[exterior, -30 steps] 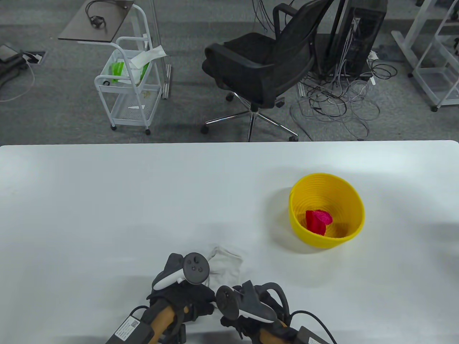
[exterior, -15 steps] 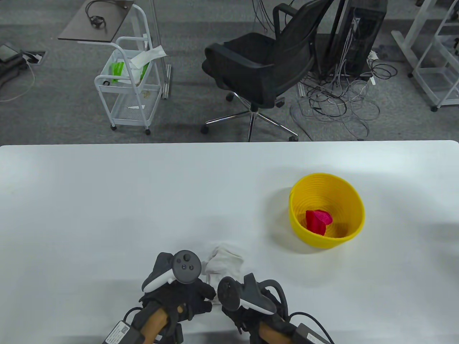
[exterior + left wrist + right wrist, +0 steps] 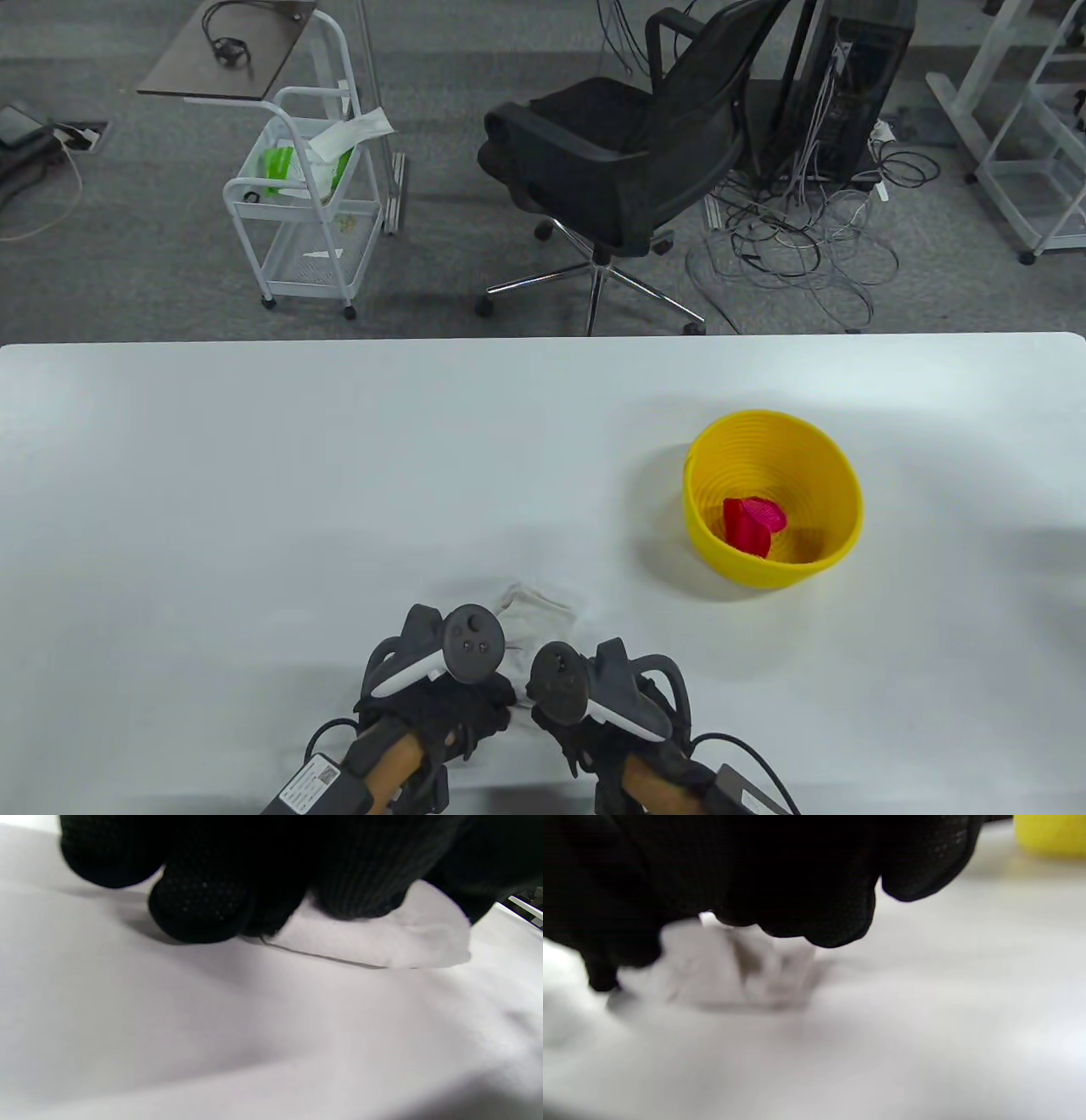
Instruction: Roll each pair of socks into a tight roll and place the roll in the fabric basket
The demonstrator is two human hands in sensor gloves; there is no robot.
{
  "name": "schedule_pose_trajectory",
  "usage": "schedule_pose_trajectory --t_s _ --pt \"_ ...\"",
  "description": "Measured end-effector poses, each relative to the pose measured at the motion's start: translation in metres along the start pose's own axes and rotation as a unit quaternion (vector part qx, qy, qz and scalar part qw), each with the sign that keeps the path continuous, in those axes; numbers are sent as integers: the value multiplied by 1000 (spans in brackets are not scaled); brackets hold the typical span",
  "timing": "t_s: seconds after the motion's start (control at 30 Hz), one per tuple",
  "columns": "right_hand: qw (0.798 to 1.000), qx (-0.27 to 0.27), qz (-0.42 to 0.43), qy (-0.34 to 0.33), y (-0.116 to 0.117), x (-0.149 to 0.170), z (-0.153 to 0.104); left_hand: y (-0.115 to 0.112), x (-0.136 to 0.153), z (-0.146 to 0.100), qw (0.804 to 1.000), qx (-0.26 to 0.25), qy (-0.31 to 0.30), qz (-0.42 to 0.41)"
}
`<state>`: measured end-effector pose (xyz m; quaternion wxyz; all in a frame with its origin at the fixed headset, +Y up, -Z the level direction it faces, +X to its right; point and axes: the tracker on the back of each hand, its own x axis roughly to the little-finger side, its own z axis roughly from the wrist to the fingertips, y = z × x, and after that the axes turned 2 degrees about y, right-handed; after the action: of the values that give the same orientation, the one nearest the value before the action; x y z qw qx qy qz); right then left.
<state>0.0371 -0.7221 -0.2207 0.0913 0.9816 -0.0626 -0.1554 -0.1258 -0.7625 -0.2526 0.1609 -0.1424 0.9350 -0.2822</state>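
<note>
Hands [image 3: 517, 688] now closer together over white sock pair [image 3: 539, 607], covering more

The table [image 3: 254, 475] lay bare across its whole left half and far edge, giving the hands wide room there. On the right stood only the basket [image 3: 836, 475], a red roll [image 3: 751, 525] in its bottom. Open tabletop ran between it and the white socks [image 3: 534, 613] at the near edge, where both hands crowded together.
</note>
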Motion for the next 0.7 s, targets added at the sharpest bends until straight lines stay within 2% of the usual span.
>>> schedule_pose_trajectory --t_s 0.07,0.13,0.27,0.4,0.5,0.6,0.7 --pt "1000 -2 18 -16 -4 -1 -4 0 1 1 1000 2 1 -5" --pt "999 -35 22 -27 2 -5 -5 0 1 1 1000 1 3 -9" --pt "998 -58 -32 -22 14 -11 -2 -1 1 0 1000 -2 5 -15" --pt "996 -85 -36 -12 25 -9 2 -1 1 0 1000 -9 8 -14" --pt "996 -80 -35 -7 27 -10 4 4 1 -3 1000 -13 15 -14" --pt "997 -68 -32 -1 30 -11 4 13 0 -11 998 -56 14 0" --pt "998 -56 -33 6 31 -12 4 15 0 -13 999 -48 -2 -13"
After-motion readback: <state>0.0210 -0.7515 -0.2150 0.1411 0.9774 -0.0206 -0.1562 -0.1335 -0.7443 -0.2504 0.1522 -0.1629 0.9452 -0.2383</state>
